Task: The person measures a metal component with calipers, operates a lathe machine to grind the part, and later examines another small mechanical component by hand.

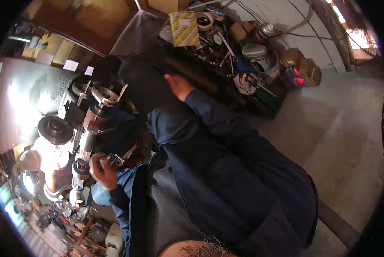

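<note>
My left hand (103, 172) is raised beside a lathe-like metal machine (88, 139), its fingers curled. It is close to a round dark knob or chuck (81, 168) on the machine; whether it touches this, or what is between the fingers, I cannot make out. Just right of that hand are shiny metal parts (114, 160) and a wrench-like tool (132, 150). My right hand (180, 87) lies on my dark-trousered leg (153, 92), fingers stretched out and apparently holding nothing.
Handwheels (105, 95) and a dark disc (55, 129) project from the machine near a glaring lamp (50, 156). Beyond my right hand, a cluttered bench carries a yellow striped box (184, 28), tools and a can (267, 30). Cardboard boxes (308, 72) stand at its right end.
</note>
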### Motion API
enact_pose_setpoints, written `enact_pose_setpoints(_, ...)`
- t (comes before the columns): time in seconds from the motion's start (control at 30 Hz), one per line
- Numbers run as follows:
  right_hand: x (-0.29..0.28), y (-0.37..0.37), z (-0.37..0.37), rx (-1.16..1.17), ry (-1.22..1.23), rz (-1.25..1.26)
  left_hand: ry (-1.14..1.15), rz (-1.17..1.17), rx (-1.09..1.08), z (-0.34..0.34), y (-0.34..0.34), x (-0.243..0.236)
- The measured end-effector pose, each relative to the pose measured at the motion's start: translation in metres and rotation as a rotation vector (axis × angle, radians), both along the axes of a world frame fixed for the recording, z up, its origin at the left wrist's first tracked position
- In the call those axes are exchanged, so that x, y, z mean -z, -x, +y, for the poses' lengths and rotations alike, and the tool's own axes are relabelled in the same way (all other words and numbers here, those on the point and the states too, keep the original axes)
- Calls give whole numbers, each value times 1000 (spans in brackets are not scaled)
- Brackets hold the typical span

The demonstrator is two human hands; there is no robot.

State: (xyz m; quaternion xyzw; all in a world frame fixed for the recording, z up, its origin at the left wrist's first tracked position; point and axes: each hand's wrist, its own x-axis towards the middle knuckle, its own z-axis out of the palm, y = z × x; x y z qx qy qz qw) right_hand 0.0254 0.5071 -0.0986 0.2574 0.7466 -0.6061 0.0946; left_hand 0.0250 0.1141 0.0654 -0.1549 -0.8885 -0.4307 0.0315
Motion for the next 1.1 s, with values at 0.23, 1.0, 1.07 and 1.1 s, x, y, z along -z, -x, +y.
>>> enact_pose_setpoints(0.23,-123,-29,62,-552,-260,-68,-79,-496,246,98,-35,22)
enact_pose_setpoints(1.0,-91,-206,255,609,-939,-544,-320,-671,207,86,-29,55)
enact_pose_setpoints(1.07,-115,-193,246,743,-917,-392,-270,-669,181,91,-29,49)
enact_pose_setpoints(1.1,-114,-185,245,740,-918,-387,-273,-666,178,88,-27,52)
